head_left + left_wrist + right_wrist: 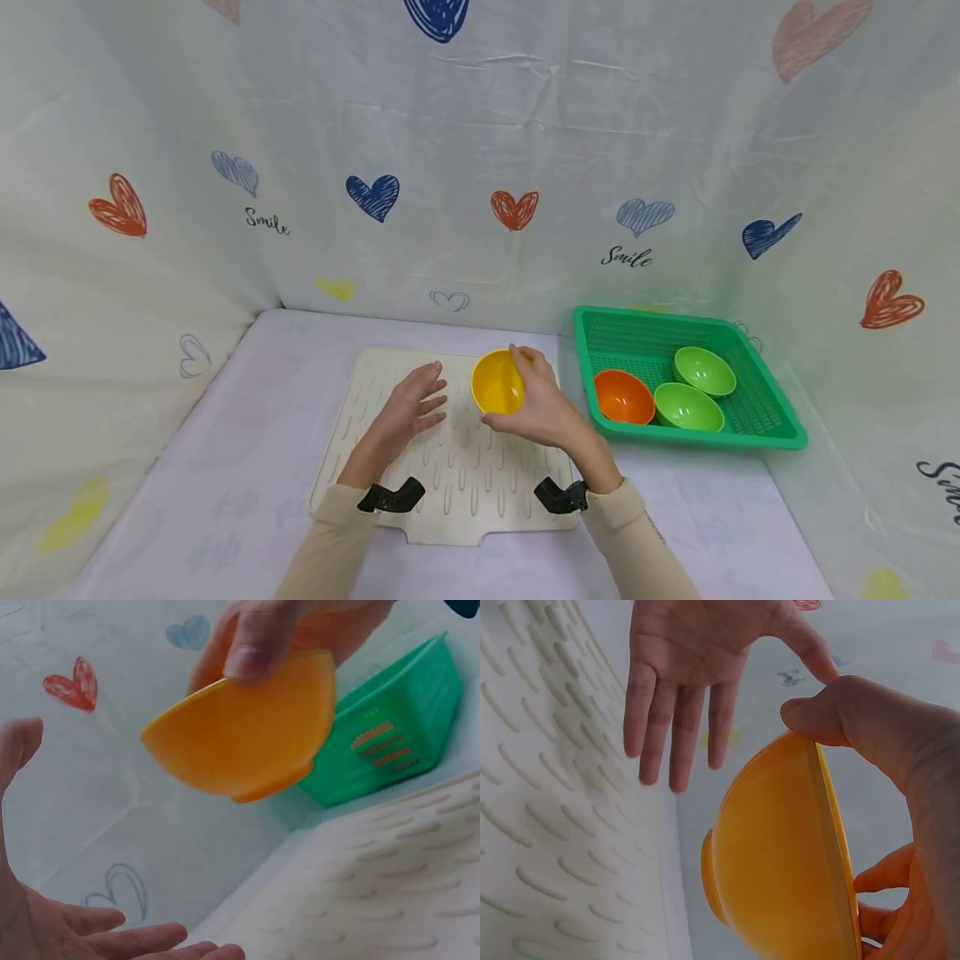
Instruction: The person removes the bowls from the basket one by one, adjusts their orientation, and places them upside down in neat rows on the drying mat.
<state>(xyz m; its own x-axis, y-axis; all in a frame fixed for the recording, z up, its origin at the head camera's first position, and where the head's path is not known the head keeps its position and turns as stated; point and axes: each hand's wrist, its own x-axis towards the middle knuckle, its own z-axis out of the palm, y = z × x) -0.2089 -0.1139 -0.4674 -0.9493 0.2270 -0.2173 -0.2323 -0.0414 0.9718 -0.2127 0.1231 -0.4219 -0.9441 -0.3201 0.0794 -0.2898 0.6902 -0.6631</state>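
Observation:
A yellow bowl (495, 383) is held tilted above a cream ridged mat (450, 467). My right hand (542, 402) grips it by the rim, thumb on the near side and fingers on the far side. In the right wrist view the bowl (780, 840) shows its outer side and foot ring. My left hand (408, 412) is held above the mat to the left of the bowl, apart from it, with fingers spread. The left palm (697, 652) faces the bowl in the right wrist view and holds nothing.
At the right stands a green plastic basket (787, 433). Inside are an orange bowl (624, 397) and two light green bowls, one farther back (705, 371) and one nearer (688, 408). A white curtain (450, 125) with printed hearts encloses the table (247, 433) behind and at both sides.

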